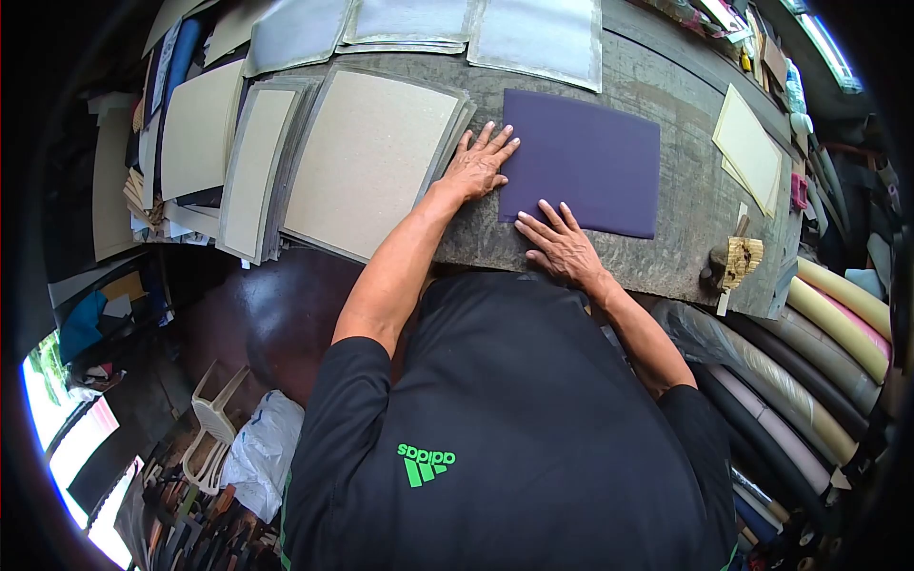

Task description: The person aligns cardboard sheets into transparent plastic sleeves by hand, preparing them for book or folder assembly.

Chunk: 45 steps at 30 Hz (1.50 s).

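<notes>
Beside the stacked boards [371, 157], the left hand [476, 169], fingers spread, touches the purple sheet [583, 167] on the table [628, 262]. The right hand [568, 252], also unclenched, meets its near edge, perhaps steadying it; pressure is unclear. Rightward, room separates sheet and pale pieces [747, 143].

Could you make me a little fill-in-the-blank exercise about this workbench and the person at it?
From the person's side, the flat, dark purple rectangular sheet lies to the ____ of the wide stack of beige rectangular boards.
The left hand and right hand both have their palms facing ____.
The logo printed on the black cloth shirt is coloured ____.

Missing words: right; down; green.
</notes>
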Each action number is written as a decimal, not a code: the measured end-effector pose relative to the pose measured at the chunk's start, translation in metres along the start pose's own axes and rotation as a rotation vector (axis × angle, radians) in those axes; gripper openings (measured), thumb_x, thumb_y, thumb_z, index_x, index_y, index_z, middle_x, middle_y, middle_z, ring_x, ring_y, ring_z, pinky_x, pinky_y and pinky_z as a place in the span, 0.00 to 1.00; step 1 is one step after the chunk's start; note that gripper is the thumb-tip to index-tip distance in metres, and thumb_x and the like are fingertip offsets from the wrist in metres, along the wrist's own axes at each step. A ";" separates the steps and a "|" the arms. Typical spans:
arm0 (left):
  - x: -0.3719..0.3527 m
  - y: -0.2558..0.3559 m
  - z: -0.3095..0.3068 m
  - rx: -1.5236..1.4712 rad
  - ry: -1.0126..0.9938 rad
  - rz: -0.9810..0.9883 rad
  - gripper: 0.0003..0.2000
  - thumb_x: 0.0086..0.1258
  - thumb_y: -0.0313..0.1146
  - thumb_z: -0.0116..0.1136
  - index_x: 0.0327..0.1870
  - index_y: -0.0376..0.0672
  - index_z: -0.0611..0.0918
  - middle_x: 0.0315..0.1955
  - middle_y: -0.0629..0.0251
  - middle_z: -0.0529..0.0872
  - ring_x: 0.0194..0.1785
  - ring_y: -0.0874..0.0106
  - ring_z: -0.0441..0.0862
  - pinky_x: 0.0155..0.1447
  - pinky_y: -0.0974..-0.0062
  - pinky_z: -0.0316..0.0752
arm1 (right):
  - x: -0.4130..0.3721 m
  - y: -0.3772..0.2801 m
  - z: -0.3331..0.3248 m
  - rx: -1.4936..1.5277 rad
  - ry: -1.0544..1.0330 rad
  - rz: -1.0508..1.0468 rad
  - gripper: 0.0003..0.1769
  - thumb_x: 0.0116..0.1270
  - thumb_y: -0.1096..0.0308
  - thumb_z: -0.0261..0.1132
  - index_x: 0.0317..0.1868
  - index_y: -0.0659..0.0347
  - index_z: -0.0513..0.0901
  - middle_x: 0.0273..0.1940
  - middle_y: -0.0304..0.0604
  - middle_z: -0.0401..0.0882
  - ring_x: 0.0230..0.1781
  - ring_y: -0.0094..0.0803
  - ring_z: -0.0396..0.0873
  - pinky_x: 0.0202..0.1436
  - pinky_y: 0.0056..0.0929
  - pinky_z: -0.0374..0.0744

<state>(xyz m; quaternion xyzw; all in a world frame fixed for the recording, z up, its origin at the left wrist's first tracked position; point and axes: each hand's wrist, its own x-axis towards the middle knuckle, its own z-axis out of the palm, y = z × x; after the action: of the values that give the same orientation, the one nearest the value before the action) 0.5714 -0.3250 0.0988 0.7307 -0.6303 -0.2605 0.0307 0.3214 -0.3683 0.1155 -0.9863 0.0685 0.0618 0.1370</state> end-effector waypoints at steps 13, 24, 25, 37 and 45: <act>0.001 -0.004 0.006 0.009 -0.016 0.024 0.34 0.71 0.44 0.54 0.76 0.62 0.53 0.78 0.75 0.43 0.80 0.64 0.37 0.79 0.51 0.34 | -0.005 0.019 -0.008 0.011 -0.111 -0.036 0.31 0.72 0.45 0.50 0.72 0.43 0.63 0.74 0.27 0.57 0.78 0.38 0.43 0.79 0.51 0.38; 0.001 -0.006 0.011 0.011 0.041 0.038 0.31 0.73 0.37 0.51 0.76 0.60 0.56 0.78 0.73 0.45 0.80 0.64 0.39 0.79 0.51 0.37 | 0.029 0.031 -0.015 -0.020 -0.142 -0.205 0.30 0.73 0.41 0.46 0.72 0.35 0.62 0.75 0.26 0.54 0.79 0.36 0.42 0.80 0.49 0.38; -0.001 -0.007 0.012 0.008 0.039 0.028 0.31 0.73 0.37 0.51 0.76 0.60 0.56 0.78 0.73 0.45 0.80 0.64 0.39 0.79 0.51 0.37 | 0.024 0.037 -0.015 -0.026 -0.139 -0.198 0.29 0.72 0.41 0.45 0.72 0.32 0.62 0.75 0.26 0.54 0.79 0.36 0.42 0.80 0.49 0.38; 0.002 -0.005 0.008 0.013 0.015 0.019 0.28 0.75 0.29 0.41 0.76 0.59 0.57 0.78 0.73 0.45 0.80 0.65 0.37 0.79 0.51 0.35 | 0.027 0.033 -0.014 -0.017 -0.104 -0.186 0.29 0.70 0.37 0.45 0.71 0.24 0.63 0.76 0.32 0.51 0.78 0.43 0.42 0.79 0.55 0.38; 0.005 -0.006 -0.001 -0.042 -0.016 0.028 0.30 0.71 0.23 0.40 0.75 0.56 0.57 0.77 0.72 0.47 0.80 0.65 0.39 0.79 0.49 0.36 | 0.038 0.017 -0.012 -0.012 -0.093 -0.139 0.28 0.71 0.38 0.46 0.70 0.26 0.65 0.76 0.32 0.50 0.78 0.43 0.42 0.79 0.55 0.38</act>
<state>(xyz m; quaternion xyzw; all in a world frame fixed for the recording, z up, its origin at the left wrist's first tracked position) 0.5773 -0.3283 0.0957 0.7188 -0.6352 -0.2790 0.0445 0.3574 -0.3928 0.1173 -0.9855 -0.0071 0.0985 0.1380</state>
